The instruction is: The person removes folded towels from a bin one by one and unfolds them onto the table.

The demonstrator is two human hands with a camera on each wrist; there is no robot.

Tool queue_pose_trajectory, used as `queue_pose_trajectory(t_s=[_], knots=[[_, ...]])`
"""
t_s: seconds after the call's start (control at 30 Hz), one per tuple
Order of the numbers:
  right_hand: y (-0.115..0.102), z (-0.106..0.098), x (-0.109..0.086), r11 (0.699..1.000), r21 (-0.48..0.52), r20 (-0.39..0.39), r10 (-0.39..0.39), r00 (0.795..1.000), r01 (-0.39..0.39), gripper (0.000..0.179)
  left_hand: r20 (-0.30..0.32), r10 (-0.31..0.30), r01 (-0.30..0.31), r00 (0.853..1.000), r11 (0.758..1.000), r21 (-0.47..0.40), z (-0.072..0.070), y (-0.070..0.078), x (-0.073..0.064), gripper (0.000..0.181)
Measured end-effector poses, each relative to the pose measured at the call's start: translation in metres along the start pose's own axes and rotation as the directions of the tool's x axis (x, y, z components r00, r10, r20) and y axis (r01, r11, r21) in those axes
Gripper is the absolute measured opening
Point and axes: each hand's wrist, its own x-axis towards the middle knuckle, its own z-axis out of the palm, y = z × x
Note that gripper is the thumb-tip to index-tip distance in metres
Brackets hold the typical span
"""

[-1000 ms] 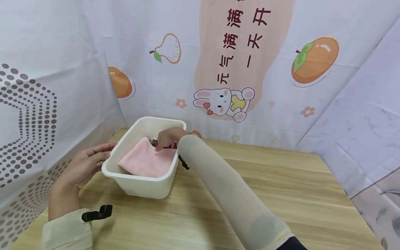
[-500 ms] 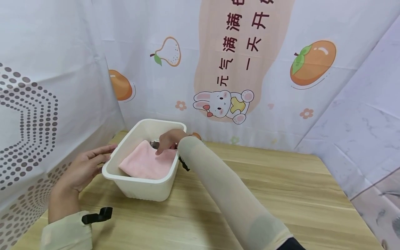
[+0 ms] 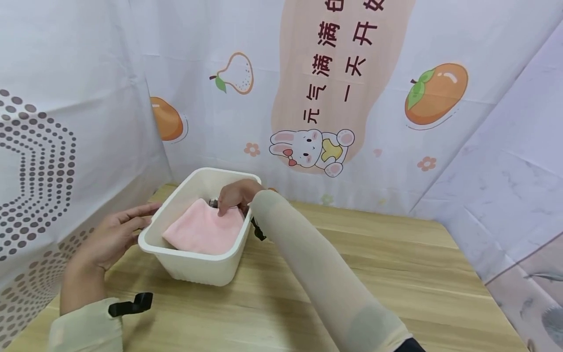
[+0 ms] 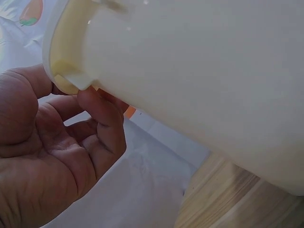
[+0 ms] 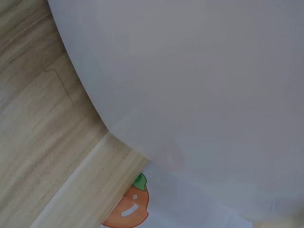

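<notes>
Gripping the tub's [image 3: 193, 269] left edge (left hand [image 3: 112, 237]), we see little change — right hand [image 3: 236, 194], hold unclear, likely continues at the cloth [image 3: 204, 230].

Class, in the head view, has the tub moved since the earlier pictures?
No, not noticeably: against the rabbit print, the tub sits in the same place; the whole view shifts slightly.

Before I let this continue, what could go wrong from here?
The right hand, reaching into the rectangular white plastic tub, might drag the pink cloth askew.
The small shiny object at the cloth's far edge, partly hidden, could get knocked.
The left hand holds just one side of the tub, so it might swivel.
</notes>
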Motion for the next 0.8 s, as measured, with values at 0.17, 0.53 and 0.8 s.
queue_pose_trajectory(t_s=[0.17,0.53,0.8], knots=[[-0.003,-0.004,-0.006,0.997,0.068,0.002,-0.044,0.999,0.044,0.027,0.009,-0.006,0.006,1.000,1.000,0.003,0.000,0.000,-0.001,0.038],[-0.022,-0.019,-0.039,0.981,0.143,0.043,-0.135,0.990,0.128,0.023,0.021,0.022,-0.021,1.000,0.999,-0.044,-0.004,0.001,0.001,0.040],[-0.034,-0.024,-0.074,0.967,0.126,-0.033,-0.221,0.975,0.223,0.006,0.066,0.054,-0.044,0.996,0.989,-0.139,-0.004,-0.006,0.006,0.037]])
